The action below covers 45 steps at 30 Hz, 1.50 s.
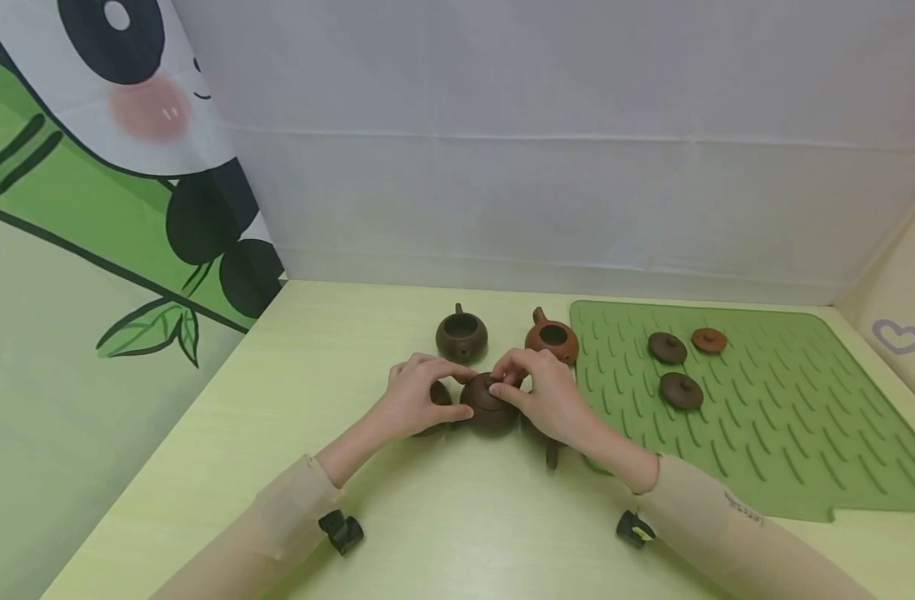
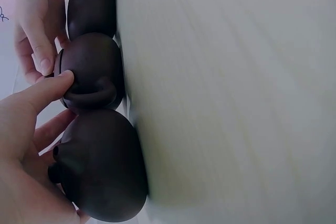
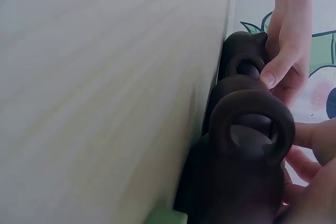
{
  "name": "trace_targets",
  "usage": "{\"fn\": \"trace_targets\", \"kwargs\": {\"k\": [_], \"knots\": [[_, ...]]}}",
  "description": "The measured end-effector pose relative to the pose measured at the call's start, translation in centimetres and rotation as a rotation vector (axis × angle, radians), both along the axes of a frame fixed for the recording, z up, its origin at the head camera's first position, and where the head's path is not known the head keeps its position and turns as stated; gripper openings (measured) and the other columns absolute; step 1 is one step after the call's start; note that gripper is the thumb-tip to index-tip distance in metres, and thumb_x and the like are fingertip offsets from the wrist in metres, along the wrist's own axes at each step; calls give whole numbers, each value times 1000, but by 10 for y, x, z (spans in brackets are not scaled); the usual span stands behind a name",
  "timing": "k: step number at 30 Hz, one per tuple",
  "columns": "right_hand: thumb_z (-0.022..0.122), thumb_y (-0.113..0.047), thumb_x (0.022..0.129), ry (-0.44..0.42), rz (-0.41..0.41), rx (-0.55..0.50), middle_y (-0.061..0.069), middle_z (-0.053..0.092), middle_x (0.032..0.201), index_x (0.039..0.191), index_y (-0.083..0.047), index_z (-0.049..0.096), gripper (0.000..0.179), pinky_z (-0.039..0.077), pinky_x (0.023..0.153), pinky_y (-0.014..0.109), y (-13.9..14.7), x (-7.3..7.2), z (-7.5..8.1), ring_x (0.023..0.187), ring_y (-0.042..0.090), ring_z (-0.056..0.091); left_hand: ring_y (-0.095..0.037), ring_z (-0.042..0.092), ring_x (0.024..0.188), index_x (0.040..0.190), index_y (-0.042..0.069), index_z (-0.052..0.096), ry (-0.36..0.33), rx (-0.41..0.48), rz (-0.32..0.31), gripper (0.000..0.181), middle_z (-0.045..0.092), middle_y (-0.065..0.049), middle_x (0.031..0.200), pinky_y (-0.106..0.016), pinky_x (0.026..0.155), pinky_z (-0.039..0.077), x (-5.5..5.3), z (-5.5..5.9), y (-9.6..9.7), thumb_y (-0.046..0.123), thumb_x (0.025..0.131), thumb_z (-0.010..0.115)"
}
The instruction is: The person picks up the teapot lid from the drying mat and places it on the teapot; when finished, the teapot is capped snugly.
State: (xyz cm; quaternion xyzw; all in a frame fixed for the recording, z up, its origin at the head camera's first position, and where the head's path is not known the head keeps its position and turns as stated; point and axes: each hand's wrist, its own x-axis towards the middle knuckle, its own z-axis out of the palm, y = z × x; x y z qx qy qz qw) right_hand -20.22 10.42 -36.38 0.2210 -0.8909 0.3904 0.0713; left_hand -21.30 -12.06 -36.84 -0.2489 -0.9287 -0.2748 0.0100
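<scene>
A dark brown teapot (image 1: 491, 417) stands in the middle of the near row. My left hand (image 1: 416, 400) holds its body between thumb and forefinger, reaching over a second dark teapot (image 2: 105, 166) on the left. My right hand (image 1: 551, 398) pinches the knob of the lid (image 1: 482, 387) seated on the middle teapot's top. Beneath the right hand is a third dark teapot (image 3: 231, 187), its looped handle turned toward the front. In the left wrist view the middle teapot's handle (image 2: 94, 97) also faces forward.
Behind the hands stand a dark lidless teapot (image 1: 461, 337) and a reddish-brown lidless one (image 1: 553, 335). On the right, a green mat (image 1: 757, 417) bears two dark lids (image 1: 681, 392) and a reddish lid (image 1: 708, 339). A white curtain (image 1: 547, 200) hangs behind the table.
</scene>
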Motion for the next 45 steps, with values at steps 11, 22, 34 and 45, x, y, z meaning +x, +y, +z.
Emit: {"fn": "trace_targets", "kwargs": {"k": [11, 22, 34, 45], "knots": [[76, -20, 87, 9, -13, 32, -7, 66, 80, 95, -18, 68, 11, 40, 82, 36, -2, 3, 4, 85, 16, 59, -25, 49, 118, 124, 25, 69, 0, -5, 1, 46, 71, 5, 117, -58, 101, 30, -1, 0, 1, 33, 80, 82], [76, -21, 87, 18, -32, 50, -8, 65, 80, 96, -19, 68, 11, 36, 82, 39, -3, 5, 2, 87, 17, 55, -24, 49, 118, 124, 25, 69, 2, -17, 8, 46, 71, 5, 117, -58, 101, 30, -1, -1, 1, 34, 80, 82], [75, -21, 88, 15, -24, 46, -7, 65, 80, 96, -19, 67, 11, 36, 82, 38, -4, 4, 2, 86, 18, 55, -24, 50, 118, 124, 25, 69, -3, -3, 9, 46, 71, 5, 118, -59, 102, 30, 0, 0, 0, 34, 80, 82], [77, -18, 86, -1, 6, 12, -5, 66, 83, 99, -17, 71, 14, 39, 83, 37, 2, 3, 3, 89, 22, 55, -24, 49, 118, 125, 25, 68, -5, -15, 12, 46, 70, 5, 121, -59, 103, 29, 2, 2, 1, 34, 82, 81]]}}
